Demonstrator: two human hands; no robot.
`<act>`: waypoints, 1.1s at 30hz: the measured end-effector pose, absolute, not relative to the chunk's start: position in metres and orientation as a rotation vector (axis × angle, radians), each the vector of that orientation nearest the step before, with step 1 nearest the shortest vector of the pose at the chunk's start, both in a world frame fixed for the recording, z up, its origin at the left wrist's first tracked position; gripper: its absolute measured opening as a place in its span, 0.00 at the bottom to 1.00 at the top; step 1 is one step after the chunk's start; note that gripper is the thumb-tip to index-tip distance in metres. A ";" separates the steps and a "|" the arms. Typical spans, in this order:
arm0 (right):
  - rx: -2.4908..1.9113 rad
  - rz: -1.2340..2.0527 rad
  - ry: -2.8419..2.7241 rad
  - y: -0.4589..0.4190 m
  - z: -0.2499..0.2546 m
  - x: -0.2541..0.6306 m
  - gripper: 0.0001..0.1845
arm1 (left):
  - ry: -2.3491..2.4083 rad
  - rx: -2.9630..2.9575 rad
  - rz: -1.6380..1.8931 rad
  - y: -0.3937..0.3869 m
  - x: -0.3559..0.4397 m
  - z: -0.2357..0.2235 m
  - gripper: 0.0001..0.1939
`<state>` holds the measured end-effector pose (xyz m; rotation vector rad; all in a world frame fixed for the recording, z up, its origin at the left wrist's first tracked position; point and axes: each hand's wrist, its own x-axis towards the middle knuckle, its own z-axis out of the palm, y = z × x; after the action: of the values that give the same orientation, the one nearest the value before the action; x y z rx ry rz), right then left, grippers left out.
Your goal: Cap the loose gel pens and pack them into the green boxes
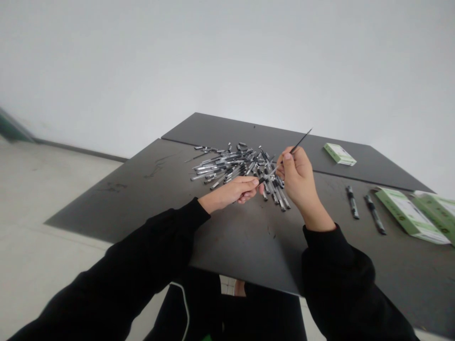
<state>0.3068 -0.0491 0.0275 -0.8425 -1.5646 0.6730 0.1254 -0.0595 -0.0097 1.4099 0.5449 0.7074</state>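
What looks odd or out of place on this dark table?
The black-and-silver pens lie in a jumbled, crisscrossed heap, which stands out beside the two lone pens lying neatly apart on the right. Pale scuff marks also show on the dark table.

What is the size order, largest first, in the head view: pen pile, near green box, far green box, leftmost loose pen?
1. Pen pile
2. Near green box
3. Far green box and loose pen look alike; nearness makes them unsure.
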 end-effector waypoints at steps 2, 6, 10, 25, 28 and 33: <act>-0.817 0.664 -1.565 -0.049 0.026 0.306 0.23 | 0.548 1.409 0.713 -0.059 0.126 -0.010 0.18; -0.724 0.678 -1.541 -0.051 0.025 0.304 0.21 | 0.537 1.395 0.717 -0.059 0.125 -0.010 0.18; -0.691 0.688 -1.537 -0.053 0.025 0.304 0.19 | 0.510 1.367 0.725 -0.059 0.125 -0.012 0.17; -0.961 1.118 -1.434 -0.042 0.019 0.316 0.10 | 0.622 1.281 0.788 -0.054 0.121 -0.003 0.16; -0.930 1.145 -1.339 -0.038 0.022 0.327 0.10 | 0.659 1.307 0.730 -0.054 0.122 -0.006 0.17; -0.848 1.173 -1.254 -0.041 0.023 0.327 0.17 | 0.666 1.335 0.692 -0.056 0.124 -0.010 0.17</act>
<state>0.3267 -0.0406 0.0232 -0.8484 -1.2540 1.1733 0.1238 -0.0563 -0.0102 1.3350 0.6663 0.6915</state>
